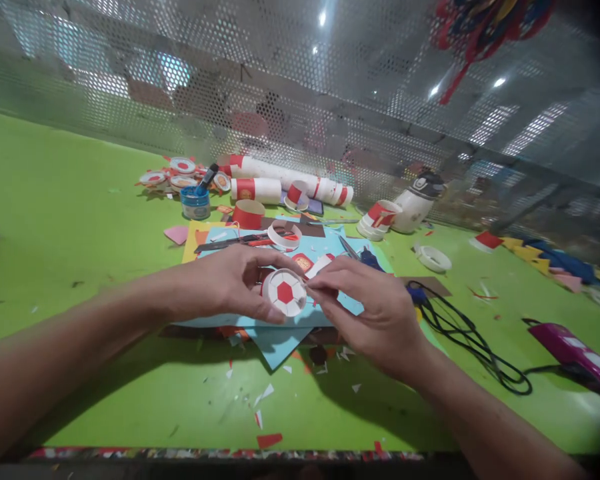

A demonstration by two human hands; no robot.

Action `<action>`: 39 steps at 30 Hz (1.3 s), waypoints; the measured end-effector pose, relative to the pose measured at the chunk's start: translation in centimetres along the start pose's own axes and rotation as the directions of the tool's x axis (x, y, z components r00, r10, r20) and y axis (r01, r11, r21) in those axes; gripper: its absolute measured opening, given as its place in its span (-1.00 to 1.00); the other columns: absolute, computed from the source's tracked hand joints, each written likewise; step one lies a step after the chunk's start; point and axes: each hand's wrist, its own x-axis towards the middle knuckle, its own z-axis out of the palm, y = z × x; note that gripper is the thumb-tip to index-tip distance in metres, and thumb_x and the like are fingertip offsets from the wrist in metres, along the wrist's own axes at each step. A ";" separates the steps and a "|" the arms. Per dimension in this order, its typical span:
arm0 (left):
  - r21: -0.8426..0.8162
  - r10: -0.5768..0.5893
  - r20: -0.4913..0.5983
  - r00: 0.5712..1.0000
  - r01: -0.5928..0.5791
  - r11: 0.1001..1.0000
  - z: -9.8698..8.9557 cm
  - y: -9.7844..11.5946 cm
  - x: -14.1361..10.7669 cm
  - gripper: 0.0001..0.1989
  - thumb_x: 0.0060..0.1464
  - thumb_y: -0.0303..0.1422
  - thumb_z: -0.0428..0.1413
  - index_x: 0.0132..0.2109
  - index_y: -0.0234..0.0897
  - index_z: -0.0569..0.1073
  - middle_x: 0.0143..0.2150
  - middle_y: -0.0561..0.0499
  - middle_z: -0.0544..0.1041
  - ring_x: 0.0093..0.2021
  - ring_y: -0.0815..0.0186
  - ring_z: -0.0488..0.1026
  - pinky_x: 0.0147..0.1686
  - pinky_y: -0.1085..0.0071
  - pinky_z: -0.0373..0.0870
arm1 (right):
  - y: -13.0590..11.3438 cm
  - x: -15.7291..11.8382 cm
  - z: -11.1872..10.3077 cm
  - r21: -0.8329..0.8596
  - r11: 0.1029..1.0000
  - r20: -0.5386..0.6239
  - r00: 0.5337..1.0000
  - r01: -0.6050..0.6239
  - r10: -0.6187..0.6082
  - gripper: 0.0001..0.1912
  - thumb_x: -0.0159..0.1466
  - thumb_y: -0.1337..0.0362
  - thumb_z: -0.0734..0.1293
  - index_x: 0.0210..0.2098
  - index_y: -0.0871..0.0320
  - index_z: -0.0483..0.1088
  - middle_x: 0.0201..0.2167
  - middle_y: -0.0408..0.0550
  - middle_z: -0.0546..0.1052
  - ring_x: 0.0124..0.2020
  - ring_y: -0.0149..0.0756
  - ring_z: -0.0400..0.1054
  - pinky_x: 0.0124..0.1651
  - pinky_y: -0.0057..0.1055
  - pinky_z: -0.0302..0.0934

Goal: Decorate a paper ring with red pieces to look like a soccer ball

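Note:
My left hand [245, 280] grips a small round white paper disc [285, 292] with a red hexagon in its middle and lines running out to the rim, like a football pattern. The disc faces me, tilted, above a stack of light blue paper [275, 347]. At the disc's right edge my right hand [365, 300] is closed in a pinch; what its fingertips hold, if anything, is too small to make out. Just beyond the hands lie a white tape ring [285, 235], a red and black cutter [250, 241] and a red printed piece [303, 261].
Behind the paper stand a blue paint jar [195, 203], stacked paper cups [290, 179], a red ring [249, 215] and a white bottle [416, 204]. A black cord [473, 340] and a purple device [575, 353] lie at right. Paper scraps litter the green table [130, 393]; a perforated screen [300, 73] stands behind.

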 end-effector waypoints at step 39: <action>-0.212 0.083 0.054 0.995 -0.070 0.975 0.6 -0.2 -0.3 -0.40 -0.05 -0.48 0.33 0.13 -0.10 0.32 0.05 -0.06 0.47 -0.17 0.35 0.49 -0.29 0.51 0.46 | -1.1 -0.3 -1.5 -0.441 0.797 0.297 0.905 0.412 -0.304 -0.76 0.34 0.48 0.22 -0.23 0.41 0.54 -0.36 0.20 0.57 -0.34 -0.13 0.35 -0.34 -0.20 0.30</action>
